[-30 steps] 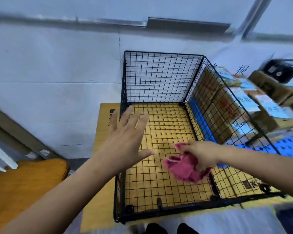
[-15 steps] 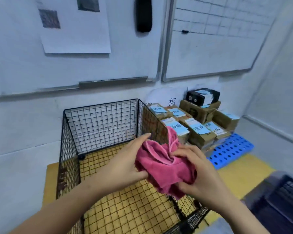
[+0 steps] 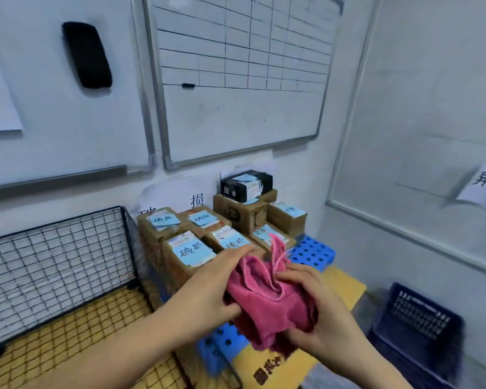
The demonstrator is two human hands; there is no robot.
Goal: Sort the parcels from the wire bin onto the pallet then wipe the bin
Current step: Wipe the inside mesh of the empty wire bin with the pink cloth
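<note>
Here, both hands were closed on one thing: a crumpled pink terry cloth [image 3: 267,304], held in the air between them, in front of the stacked parcels. The left hand [image 3: 208,287] lay against the cloth's left side. Its fingers stretched over the top edge and its thumb pressed in lower down, so the fabric was pinched between them. The right hand [image 3: 320,313] cupped the cloth from the right and from below, with its fingers curled into the folds. One corner of the cloth stood up above both hands.

Both forearms were bare and rose from the bottom edge. The left one crossed over the near corner of the black wire-mesh bin [image 3: 54,262], whose mesh floor showed a yellow board [image 3: 345,287] beneath.

Just right of the bin, brown cardboard parcels [image 3: 191,251] with pale blue labels stood packed on a blue perforated plastic pallet [image 3: 312,252] against the wall, and a black box topped the rear stack. Above them hung a white gridded whiteboard [image 3: 236,80], with a black felt eraser [image 3: 87,56] on the panel to its left. A dark slatted plastic crate [image 3: 415,318] sat low at the right.
</note>
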